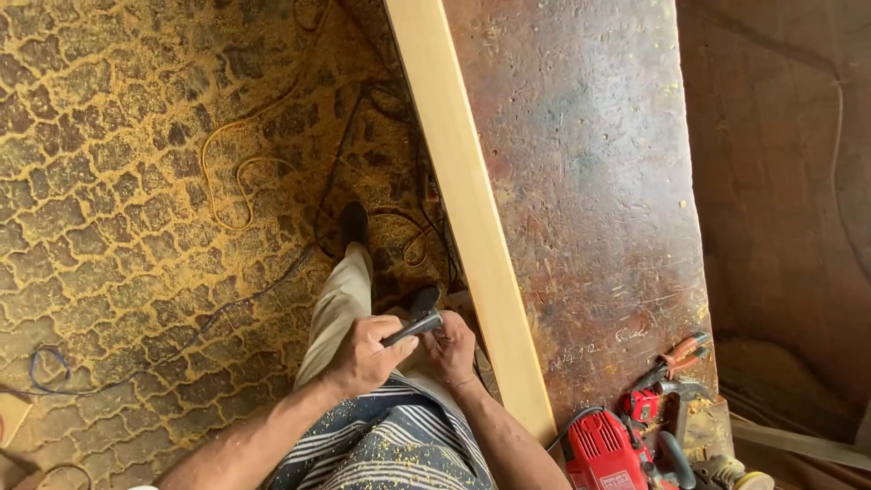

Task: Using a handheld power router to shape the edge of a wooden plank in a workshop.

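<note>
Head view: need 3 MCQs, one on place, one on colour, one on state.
1. Where does the long pale plank lie?
A. along the workbench's left edge
B. flat on the floor
C. across the person's lap

2. What colour is the power tool at the bench's near end?
A. blue
B. red
C. yellow

3. What is the state of the left hand?
A. open and empty
B. flat on the bench
C. closed on a small dark tool

Answers: 1 A, the plank runs along the worn workbench edge; 2 B, its housing is red; 3 C, the left hand grips the tool while the right hand touches its end.
</note>
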